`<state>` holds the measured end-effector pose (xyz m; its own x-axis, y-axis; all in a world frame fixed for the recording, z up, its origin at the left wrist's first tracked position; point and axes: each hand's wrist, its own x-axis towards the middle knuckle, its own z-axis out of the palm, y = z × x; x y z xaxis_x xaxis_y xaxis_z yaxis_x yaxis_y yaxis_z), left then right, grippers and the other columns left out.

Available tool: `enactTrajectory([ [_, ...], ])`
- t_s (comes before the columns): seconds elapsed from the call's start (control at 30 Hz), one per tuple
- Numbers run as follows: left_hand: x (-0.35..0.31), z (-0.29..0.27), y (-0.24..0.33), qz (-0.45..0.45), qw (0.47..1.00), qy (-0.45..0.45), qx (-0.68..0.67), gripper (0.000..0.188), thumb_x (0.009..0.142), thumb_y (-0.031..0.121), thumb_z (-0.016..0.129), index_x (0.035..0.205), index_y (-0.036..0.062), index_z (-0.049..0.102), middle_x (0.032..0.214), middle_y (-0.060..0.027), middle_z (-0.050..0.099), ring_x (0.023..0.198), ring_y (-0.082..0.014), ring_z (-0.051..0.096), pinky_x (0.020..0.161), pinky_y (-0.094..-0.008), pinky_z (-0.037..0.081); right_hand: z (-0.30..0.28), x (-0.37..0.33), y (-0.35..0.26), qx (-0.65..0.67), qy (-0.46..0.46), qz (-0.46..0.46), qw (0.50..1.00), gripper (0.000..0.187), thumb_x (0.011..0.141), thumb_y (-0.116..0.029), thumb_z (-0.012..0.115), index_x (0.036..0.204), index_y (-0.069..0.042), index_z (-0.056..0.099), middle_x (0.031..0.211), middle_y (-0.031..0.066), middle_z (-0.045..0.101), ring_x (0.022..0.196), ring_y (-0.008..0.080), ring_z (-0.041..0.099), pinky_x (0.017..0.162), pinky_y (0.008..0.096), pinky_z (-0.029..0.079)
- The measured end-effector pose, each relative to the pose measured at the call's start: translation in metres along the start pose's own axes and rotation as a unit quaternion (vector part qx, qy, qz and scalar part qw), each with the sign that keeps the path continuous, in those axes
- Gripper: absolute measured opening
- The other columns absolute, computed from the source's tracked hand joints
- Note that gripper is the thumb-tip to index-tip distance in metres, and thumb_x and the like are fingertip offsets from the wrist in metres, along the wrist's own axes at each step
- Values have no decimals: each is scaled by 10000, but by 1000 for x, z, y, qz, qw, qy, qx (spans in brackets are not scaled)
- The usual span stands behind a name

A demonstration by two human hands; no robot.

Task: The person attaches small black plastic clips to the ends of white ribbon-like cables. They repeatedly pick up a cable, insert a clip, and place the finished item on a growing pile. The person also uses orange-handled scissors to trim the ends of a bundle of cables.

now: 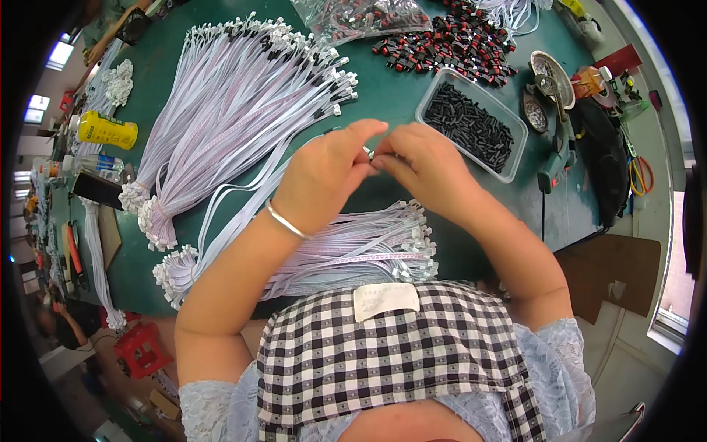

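Observation:
My left hand (324, 173) and my right hand (427, 158) meet over the table, fingertips pinched together. Between them shows the small white-and-metal end of a cable (367, 152), gripped by the left fingers. The right thumb and forefinger close on the same spot; whatever they pinch there is too small to make out. Loose flat white cables (221, 193) pass under my left wrist. Left of my hands lies a large fanned bundle of white cables (236, 110), some tipped with black sleeves. A second bundle of cables (361, 247) lies between my forearms, partly covered by the left one.
Right of my hands stands a clear plastic tub (518, 156) of short black tubes. Beyond it are a pile of red-and-black parts (460, 48) and a plastic bag (361, 18). A green-handled tool (554, 166), metal dishes (552, 77) and a yellow bottle (109, 130) stand farther out.

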<state>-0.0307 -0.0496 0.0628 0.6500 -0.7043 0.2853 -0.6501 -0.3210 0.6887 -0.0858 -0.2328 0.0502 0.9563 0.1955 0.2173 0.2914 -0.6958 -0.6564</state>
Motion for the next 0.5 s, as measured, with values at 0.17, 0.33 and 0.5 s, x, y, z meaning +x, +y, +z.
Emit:
enactTrajectory([
  [0.17,1,12,-27,35,985,-21,167,338,743,39,701,1056,94,584,763,-60,611,724,-258,587,650,-381,479,-27,3,15,-169,70,-58,981,152,777,-192,688,890,-91,669,890,48,636,872,255,581,771,387,451],
  [0.33,-6,7,-11,13,985,-49,166,244,737,88,707,958,93,604,815,-78,592,808,-290,566,716,-400,460,-73,-20,46,-355,-25,47,933,121,787,-171,679,888,-105,660,863,44,632,887,251,586,791,386,436],
  [0.5,-15,7,17,23,986,-138,95,164,771,125,688,917,71,634,827,-93,598,827,-296,572,749,-387,467,-68,-29,68,-322,-98,74,939,88,803,-128,651,887,-99,655,869,58,631,911,258,593,799,390,439],
])
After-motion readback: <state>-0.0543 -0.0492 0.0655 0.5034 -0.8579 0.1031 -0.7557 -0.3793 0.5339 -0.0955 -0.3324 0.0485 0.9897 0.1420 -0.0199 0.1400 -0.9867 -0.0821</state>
